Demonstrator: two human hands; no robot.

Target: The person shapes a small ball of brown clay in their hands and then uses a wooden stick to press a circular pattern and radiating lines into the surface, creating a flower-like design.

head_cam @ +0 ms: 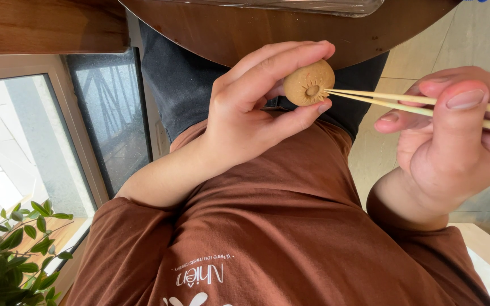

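Here, well left of my grip, I see a leafy plant (12,249) below a window pane (24,147). My left hand (250,107) pinches a round tan clay ball (308,83) between fingers and thumb, against my brown shirt (279,226) with pale print. My right hand (455,130) clamps two thin sticks (404,102), tips touching the ball; a dark round table edge (239,34) lies just beyond.

The left hand (256,107) holds a round clay ball (308,83) between fingertips and thumb, above the person's lap. To its right, the right hand (455,136) holds two thin sticks (404,102), their tips touching the ball's dimpled face. The surface (228,28) lies beyond the hands. A plant (12,255) stands at the lower left beside the window (24,136).
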